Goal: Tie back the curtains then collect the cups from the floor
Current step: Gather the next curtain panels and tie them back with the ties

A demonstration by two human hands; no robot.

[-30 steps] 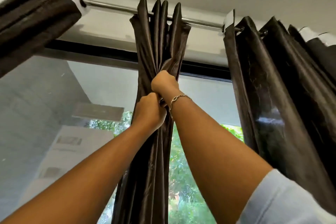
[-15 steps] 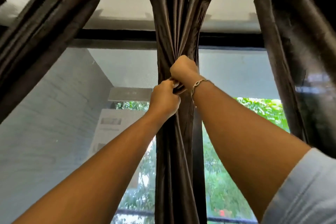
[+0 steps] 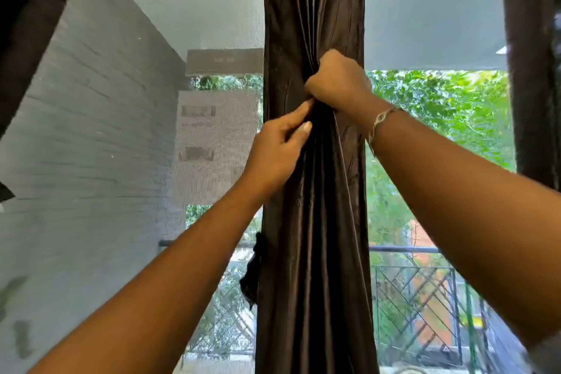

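Head view: one brown curtain (image 3: 312, 252), gathered into a column at centre before the window (image 3: 431, 24). Right hand (image 3: 337, 82), bracelet (image 3: 381, 121) at wrist, fisted round its folds; left hand (image 3: 276, 155) just below, pinching the fabric.

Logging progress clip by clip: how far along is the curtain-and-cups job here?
Done: the middle curtain is bunched into one column. In hand: the right hand grips it, and the left hand pinches folds just below. Left: no tie shows round it, and no cups are in view.
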